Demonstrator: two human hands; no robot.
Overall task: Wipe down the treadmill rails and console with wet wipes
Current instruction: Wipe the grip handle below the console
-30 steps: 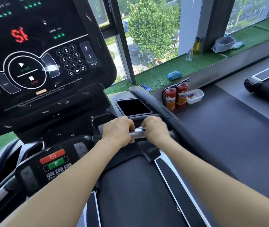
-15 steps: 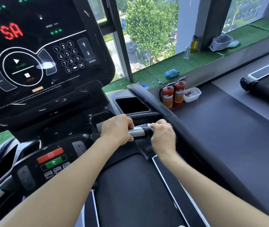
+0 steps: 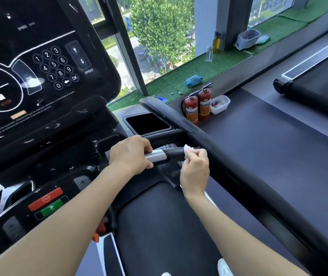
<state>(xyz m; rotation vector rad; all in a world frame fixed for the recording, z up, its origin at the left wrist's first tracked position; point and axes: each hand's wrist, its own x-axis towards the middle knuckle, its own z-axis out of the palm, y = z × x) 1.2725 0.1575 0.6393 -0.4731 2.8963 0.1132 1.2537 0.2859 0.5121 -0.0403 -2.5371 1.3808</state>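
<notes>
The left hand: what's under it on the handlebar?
The left hand wraps the handlebar; a silver sensor section emerges from its grip. How far the silver runs beneath the hand is hidden. The right hand pinches a wet wipe against the black part.

dark floor, two extinguishers, perhaps tub

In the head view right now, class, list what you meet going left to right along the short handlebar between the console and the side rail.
left hand gripping the bar → silver sensor section → black grip section → white wet wipe pinched by the right hand → side rail.
</notes>
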